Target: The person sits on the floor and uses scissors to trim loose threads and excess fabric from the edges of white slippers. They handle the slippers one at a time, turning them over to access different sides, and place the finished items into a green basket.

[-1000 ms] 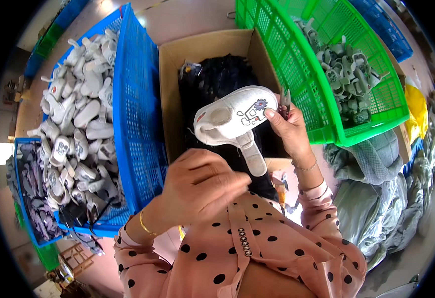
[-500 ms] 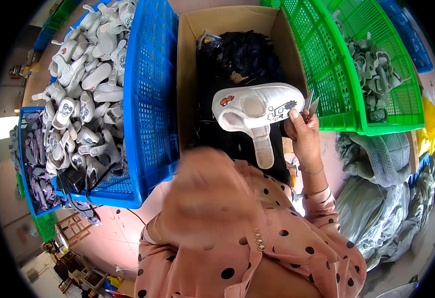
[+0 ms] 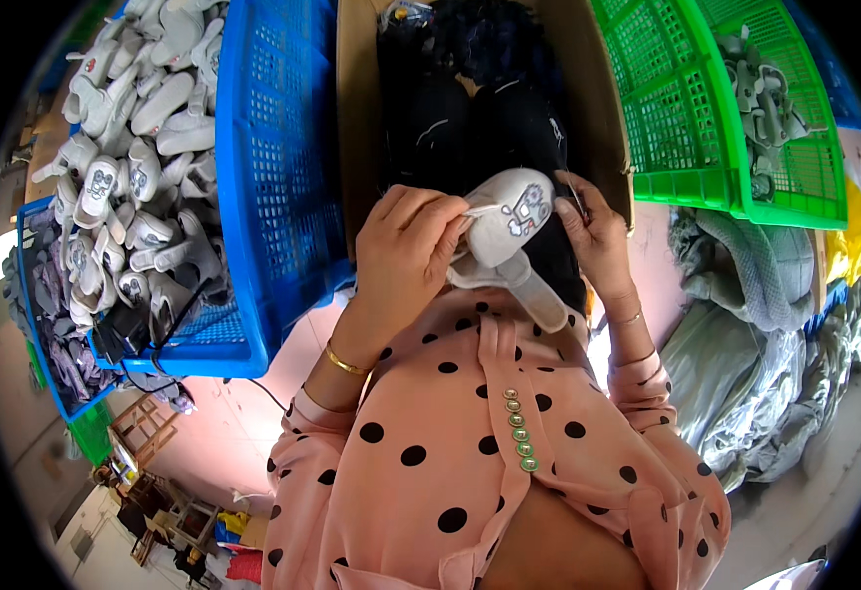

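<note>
A small pale grey shoe with a printed or embroidered toe is before my lap, its loose strap hanging down to the right. My left hand pinches the shoe's edge between thumb and fingers; part of the shoe is hidden behind that hand. Just right of the toe, my right hand is closed around a slim, pointed metal tool, which looks like thread snips. Its tip stands upward beside the shoe, and the handle is hidden in the fingers.
On the left, a blue crate holds a heap of similar pale shoes. Ahead stands a cardboard box with dark pieces inside. A green crate with more grey pieces is on the right, above grey fabric and plastic sheeting.
My left hand, blurred before, has come up and taken hold of the shoe. The shoe has turned and moved nearer my body; my right hand has let go of it, keeping the metal tool.
</note>
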Available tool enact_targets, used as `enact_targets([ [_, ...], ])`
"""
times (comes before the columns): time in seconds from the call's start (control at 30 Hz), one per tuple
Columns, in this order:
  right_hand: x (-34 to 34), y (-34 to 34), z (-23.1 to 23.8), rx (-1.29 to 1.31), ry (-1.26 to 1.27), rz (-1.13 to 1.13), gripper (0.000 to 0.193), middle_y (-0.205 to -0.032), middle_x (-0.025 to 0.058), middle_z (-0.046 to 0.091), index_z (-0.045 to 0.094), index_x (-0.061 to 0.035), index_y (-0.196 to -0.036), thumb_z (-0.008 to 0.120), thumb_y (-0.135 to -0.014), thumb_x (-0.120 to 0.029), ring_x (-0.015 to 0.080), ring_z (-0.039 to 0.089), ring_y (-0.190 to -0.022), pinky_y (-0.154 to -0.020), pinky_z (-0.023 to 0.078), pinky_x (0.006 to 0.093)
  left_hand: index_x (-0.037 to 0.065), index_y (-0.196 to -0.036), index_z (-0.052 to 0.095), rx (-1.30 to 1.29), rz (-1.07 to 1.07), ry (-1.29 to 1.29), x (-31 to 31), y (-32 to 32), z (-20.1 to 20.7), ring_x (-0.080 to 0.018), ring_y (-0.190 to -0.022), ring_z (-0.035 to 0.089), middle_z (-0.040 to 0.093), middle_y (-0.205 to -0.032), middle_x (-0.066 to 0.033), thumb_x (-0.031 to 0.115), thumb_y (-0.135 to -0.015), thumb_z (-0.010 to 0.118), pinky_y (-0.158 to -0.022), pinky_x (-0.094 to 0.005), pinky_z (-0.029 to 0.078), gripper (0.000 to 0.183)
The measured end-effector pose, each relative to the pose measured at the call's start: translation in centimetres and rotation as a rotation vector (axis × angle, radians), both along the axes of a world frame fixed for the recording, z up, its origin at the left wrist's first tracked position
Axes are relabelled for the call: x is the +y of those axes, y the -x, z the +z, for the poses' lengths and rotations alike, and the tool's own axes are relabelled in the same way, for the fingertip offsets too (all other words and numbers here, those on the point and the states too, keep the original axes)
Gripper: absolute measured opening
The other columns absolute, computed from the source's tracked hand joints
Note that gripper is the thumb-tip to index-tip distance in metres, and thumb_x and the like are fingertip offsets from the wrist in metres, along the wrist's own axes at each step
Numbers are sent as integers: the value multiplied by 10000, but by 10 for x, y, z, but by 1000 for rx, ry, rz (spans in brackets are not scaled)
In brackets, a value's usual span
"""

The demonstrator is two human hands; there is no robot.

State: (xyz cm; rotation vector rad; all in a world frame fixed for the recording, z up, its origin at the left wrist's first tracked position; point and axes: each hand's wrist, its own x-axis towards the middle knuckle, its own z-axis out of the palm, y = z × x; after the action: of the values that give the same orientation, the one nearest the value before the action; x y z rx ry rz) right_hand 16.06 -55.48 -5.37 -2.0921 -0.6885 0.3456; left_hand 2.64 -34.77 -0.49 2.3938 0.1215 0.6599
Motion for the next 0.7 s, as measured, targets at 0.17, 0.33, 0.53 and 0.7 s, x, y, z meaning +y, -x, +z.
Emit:
enact_targets([
  [0.17, 8, 28, 21, -33, -18, 117, 266, -772, 105, 685, 658, -27, -1090, 713, -857, -141, 185, 639, -594, -559, 498, 277, 23, -931, 678, 215, 16, 269, -14, 23, -19, -256, -790, 606, 642, -849, -90, 73, -851, 671, -650, -323, 505, 94],
  [0.33, 22, 43, 19, 316, 67, 291, 228, -721, 142, 654, 643, 3, -1011, 704, -861, -158, 210, 635, -603, -577, 489, 292, 1, -952, 674, 373, 1, 608, -20, 38, -25, -164, -707, 609, 643, -852, -81, 101, -899, 654, -615, -253, 484, 115],
  [0.53, 21, 41, 12, 740, -43, 324, 191, -688, 89, 591, 621, 27, -983, 667, -903, -140, 79, 529, -641, -604, 476, 258, -28, -1029, 701, 580, -75, 1105, -10, 44, -25, -67, -680, 579, 683, -821, -52, 125, -911, 667, -611, -201, 461, 196],
  [0.7, 14, 46, 8, 612, -59, 303, 230, -669, 105, 599, 598, 14, -1022, 654, -913, -181, 147, 598, -611, -573, 486, 287, -24, -1023, 719, 649, -67, 1395, -8, 39, -32, -104, -725, 646, 710, -841, -88, 120, -882, 688, -692, -206, 517, 204],
])
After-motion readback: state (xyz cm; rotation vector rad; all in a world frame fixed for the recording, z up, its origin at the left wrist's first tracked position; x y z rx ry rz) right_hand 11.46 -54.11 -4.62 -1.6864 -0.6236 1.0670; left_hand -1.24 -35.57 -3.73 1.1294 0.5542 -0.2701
